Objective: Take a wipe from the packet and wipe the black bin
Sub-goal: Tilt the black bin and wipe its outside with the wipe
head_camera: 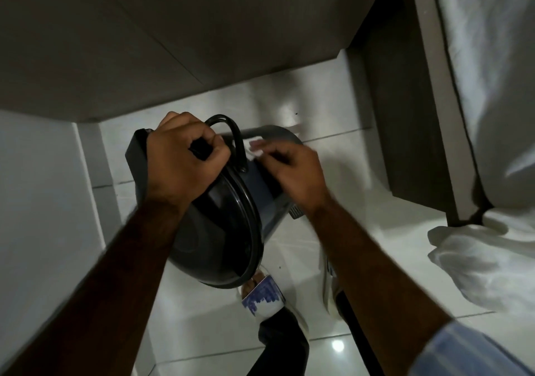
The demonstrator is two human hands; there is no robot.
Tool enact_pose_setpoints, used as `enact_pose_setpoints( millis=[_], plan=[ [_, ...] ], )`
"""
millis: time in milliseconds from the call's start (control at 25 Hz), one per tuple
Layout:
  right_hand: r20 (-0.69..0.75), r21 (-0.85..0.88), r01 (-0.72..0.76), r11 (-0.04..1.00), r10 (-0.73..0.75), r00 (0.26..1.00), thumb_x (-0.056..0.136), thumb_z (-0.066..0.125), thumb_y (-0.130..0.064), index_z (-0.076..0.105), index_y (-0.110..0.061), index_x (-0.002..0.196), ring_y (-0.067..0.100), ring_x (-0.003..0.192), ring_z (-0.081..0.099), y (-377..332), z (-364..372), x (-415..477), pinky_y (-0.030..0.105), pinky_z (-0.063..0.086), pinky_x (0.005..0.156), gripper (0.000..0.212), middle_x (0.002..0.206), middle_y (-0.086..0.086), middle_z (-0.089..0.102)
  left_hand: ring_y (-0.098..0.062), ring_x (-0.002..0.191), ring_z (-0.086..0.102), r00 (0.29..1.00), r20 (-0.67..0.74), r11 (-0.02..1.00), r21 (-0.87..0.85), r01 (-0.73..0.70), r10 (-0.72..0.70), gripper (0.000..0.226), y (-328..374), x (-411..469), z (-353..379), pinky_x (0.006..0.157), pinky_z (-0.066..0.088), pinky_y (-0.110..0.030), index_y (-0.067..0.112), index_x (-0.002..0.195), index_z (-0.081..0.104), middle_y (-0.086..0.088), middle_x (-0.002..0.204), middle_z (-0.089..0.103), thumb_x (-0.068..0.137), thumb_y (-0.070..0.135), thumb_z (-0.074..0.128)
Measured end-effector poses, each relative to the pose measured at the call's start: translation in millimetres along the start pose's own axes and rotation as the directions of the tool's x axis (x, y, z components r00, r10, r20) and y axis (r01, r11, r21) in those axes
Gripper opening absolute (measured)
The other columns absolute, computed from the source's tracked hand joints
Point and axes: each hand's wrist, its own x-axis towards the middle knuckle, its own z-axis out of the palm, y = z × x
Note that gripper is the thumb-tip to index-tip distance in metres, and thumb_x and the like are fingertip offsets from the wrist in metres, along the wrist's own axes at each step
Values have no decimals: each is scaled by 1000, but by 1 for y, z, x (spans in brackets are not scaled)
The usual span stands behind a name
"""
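Dim, motion-blurred, floor glare, wide-angle warp

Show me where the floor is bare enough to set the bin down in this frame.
Bare tile lies right of the black bin, bounded by the dark cabinet side and the white sheet. Another patch sits beyond the bin under the cabinet overhang. Crowded below: the person's feet stand directly beneath the bin.

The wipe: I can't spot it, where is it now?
Head view, centre: the white wipe is under the right hand fingertips, pressed on the black bin side, beside its handle.
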Motion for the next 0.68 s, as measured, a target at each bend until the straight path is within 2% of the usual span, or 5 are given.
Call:
enact_pose_setpoints(
  millis=[200,320,400,560,680],
  plan=[
    [-185,78,-94,992,107,977,96,67,-14,71,-24,123,3,124,63,25,5,-83,23,50,104,29,131,-5,70,-10,78,56,1000,10,1000,-1,-2,2,16,3,6,0,71,37,-7,9,70,71,-1,75,68,79,23,68],
    [-343,159,-212,964,256,904,97,64,-17,70,-31,122,3,118,66,39,15,-90,23,52,100,29,126,-8,72,-20,77,60,999,34,999,-33,-36,38,19,8,12,10,73,49,-27,7,69,69,-5,73,67,77,24,67],
    [-413,160,-319,934,357,838,99,62,-22,73,-29,117,6,107,69,48,15,-86,25,55,95,22,115,-8,74,-23,77,60,997,53,997,-53,-57,60,21,14,17,17,73,52,-38,6,68,69,-6,73,66,76,25,66],
    [-434,52,-494,868,465,771,96,63,-21,77,-13,98,23,88,71,69,-13,-60,26,52,74,16,92,4,75,-17,78,55,986,111,992,-40,-118,121,21,30,26,33,74,49,-36,10,64,66,-3,70,64,74,28,65],
    [-426,174,-552,815,568,705,91,70,-24,75,-20,76,30,83,69,85,-46,-51,34,55,75,16,80,5,73,-14,76,49,962,181,979,-17,-205,204,23,52,32,50,73,49,-36,13,58,61,1,65,56,72,31,60]
  ],
)
